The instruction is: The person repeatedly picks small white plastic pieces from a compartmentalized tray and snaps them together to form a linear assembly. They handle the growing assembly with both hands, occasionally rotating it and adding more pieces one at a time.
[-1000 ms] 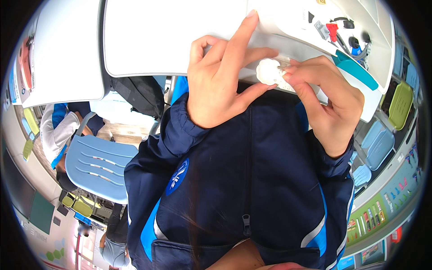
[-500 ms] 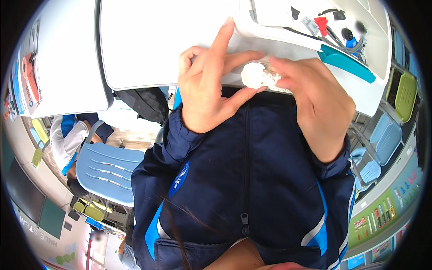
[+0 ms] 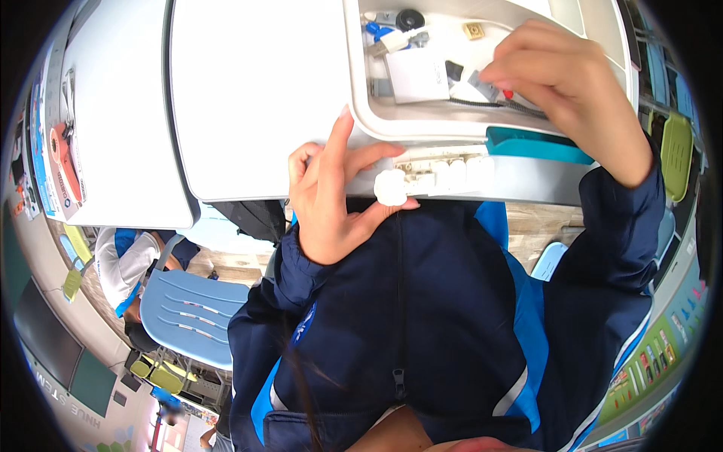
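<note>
At the table's front edge, my left hand (image 3: 327, 192) has its thumb and a finger around a white part with a scalloped, knob-like round end (image 3: 391, 187). From that end a row of pale block-like pieces (image 3: 452, 175) runs to the right along the edge. The left index finger points up toward the tray's corner. My right hand (image 3: 568, 79) is over the white tray (image 3: 422, 128), its fingertips pinched together beside a small grey piece (image 3: 482, 84) and a bit of red. Whatever is between those fingertips is too small to make out.
Inside the tray are a white card-like box (image 3: 416, 75), a black wheel (image 3: 410, 19), blue parts (image 3: 376, 32), a small gold square (image 3: 474, 31) and cables. A teal strip (image 3: 535, 145) lies along its front. A blue chair (image 3: 194, 313) and another person (image 3: 120, 267) are at left.
My right hand has left the white part and reached up and right into the tray. The left hand stays with the white part. The view has shifted, showing more of the tray.
</note>
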